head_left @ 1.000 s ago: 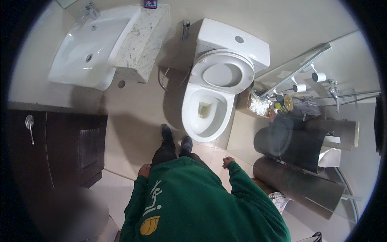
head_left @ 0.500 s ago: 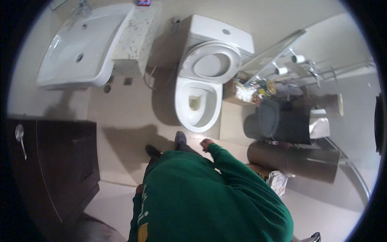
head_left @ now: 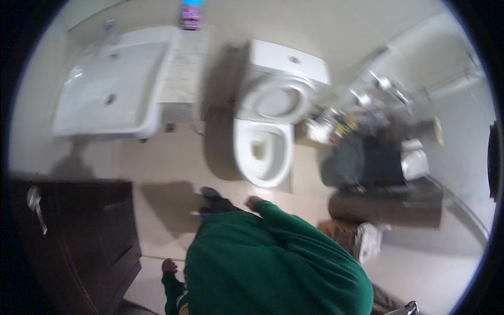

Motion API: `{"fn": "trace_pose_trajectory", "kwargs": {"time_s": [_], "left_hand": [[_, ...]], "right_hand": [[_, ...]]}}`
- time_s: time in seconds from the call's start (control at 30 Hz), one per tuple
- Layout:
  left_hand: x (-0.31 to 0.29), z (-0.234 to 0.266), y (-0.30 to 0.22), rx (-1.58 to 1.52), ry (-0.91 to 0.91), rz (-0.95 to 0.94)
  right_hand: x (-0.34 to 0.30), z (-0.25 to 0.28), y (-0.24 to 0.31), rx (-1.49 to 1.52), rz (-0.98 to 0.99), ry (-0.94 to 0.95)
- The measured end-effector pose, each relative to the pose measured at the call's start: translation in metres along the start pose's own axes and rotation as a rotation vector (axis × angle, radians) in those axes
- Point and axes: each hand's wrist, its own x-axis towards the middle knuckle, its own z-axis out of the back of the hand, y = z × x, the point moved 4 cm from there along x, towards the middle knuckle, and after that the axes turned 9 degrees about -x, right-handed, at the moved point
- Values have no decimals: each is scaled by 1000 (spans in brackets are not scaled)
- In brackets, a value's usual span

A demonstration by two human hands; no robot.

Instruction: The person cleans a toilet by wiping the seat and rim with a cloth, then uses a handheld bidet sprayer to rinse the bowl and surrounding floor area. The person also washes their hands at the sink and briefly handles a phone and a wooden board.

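My right hand (head_left: pixel 253 202) hangs just below the front of a white toilet (head_left: pixel 263 160), apart from it. That hand is smeared by motion and its fingers do not show clearly. My left hand (head_left: pixel 169 265) hangs low at my left side, fingers slightly apart, with nothing seen in it. The dark wooden cabinet (head_left: pixel 100 231) is the nearest thing to its left. On the toilet, the seat (head_left: pixel 248 110) and lid stand raised against the tank (head_left: pixel 294 59), and yellowish water (head_left: pixel 258 151) shows in the bowl. Green sleeves cover both my arms.
At the upper left is a white sink (head_left: pixel 115 79) beside a speckled stone counter (head_left: pixel 181 79). A phone-like thing with a lit, colourful face (head_left: pixel 191 14) lies at its far end. Dark bins (head_left: pixel 386 157), a brown cylinder (head_left: pixel 386 207) and a box of bottles (head_left: pixel 320 134) stand right.
My view has shifted, so the sink and toilet sit lower in it. My left hand has come out from beside my body. My feet have moved left, and my right hand has also shifted left.
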Motion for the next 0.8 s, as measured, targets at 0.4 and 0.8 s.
{"fn": "trace_pose_trajectory", "kwargs": {"time_s": [0.4, 0.8], "left_hand": [[-91, -61, -101, -418, -420, 265], [-190, -181, 31, -1088, -1042, 657]], "right_hand": [[105, 62, 89, -87, -176, 355], [139, -103, 438, -1374, 1134, 434]]}}
